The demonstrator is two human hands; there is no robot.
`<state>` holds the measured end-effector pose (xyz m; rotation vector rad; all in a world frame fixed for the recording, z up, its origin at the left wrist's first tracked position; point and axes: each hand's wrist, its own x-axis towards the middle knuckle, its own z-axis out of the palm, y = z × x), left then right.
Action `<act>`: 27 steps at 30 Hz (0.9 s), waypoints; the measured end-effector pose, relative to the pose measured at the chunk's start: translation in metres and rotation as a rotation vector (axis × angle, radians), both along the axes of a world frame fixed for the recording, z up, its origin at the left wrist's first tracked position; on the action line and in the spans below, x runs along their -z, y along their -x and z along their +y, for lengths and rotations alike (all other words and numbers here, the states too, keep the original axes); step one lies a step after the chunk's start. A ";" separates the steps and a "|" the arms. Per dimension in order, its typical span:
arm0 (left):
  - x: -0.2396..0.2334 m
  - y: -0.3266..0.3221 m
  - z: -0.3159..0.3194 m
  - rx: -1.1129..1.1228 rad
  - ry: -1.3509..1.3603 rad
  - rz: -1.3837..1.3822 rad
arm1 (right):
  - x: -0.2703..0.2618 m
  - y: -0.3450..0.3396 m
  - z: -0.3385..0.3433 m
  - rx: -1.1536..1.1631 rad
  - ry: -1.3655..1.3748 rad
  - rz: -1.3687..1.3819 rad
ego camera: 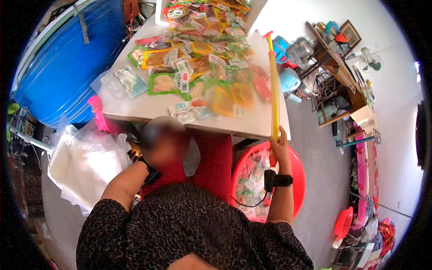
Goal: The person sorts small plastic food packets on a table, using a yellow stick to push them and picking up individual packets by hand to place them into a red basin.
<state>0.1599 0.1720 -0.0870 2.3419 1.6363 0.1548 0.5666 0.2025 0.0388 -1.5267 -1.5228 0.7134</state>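
My right hand (pixel 279 148) grips the lower end of a long yellow tube (pixel 274 91) with a red collar and a red T-shaped far end. It slants up along the right side of the white table (pixel 135 104). My left hand (pixel 163 157) is over my red-clad lap, just below the table's front edge; a blurred patch covers it, so its fingers cannot be made out. Sealed food packets (pixel 165 84) with green, yellow and red borders spread over the table, some smeared by blur. A clear bag with pale contents (pixel 123 82) lies at the left.
A red plastic tub (pixel 298 182) holding packets stands at my right below the table. White plastic bags (pixel 91 158) and a pink bag (pixel 98 113) are at my left. A large blue container (pixel 77 67) rises beyond. Wooden shelving (pixel 337 74) with pots lines the right wall.
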 end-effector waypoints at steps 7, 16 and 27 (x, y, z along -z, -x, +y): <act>0.010 0.001 0.000 -0.052 0.028 -0.045 | -0.032 0.022 -0.067 0.195 0.257 -0.294; 0.008 -0.002 0.003 -0.026 0.007 0.023 | -0.013 0.046 -0.147 0.123 0.363 -0.380; 0.019 0.000 0.005 -0.006 -0.016 -0.038 | -0.013 0.056 -0.157 0.087 0.372 -0.272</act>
